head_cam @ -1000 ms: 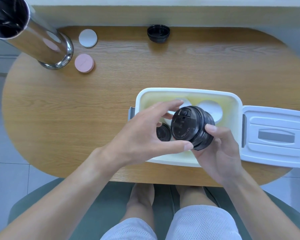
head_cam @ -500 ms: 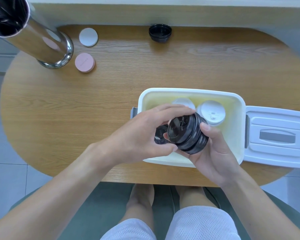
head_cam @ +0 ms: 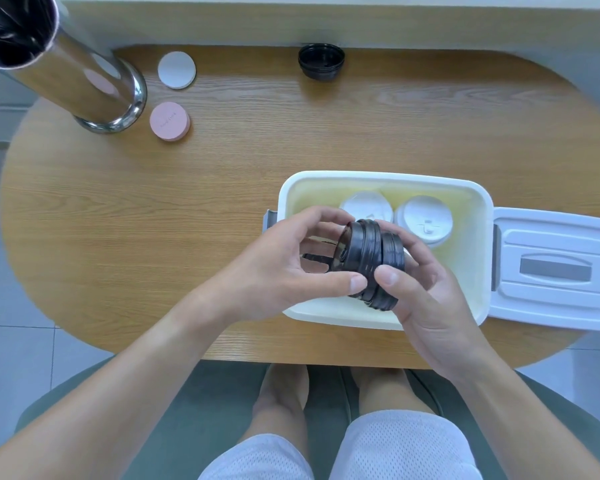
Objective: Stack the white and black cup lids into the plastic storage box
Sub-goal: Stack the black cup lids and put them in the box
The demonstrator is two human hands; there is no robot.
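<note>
Black lids (head_cam: 369, 263), stacked sideways, gripped between both hands (head_cam: 329, 271) above storage box (head_cam: 478, 209).

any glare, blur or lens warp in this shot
Head view: wide-angle warp bends the table edge and leans the steel cylinder outward; the cylinder mirrors the white disc and pink disc; the black lids are slightly soft; lighting is even, shadows faint.

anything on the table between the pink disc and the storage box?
Nothing. In the head view, only bare wood tabletop lies between the pink disc and the storage box.
</note>
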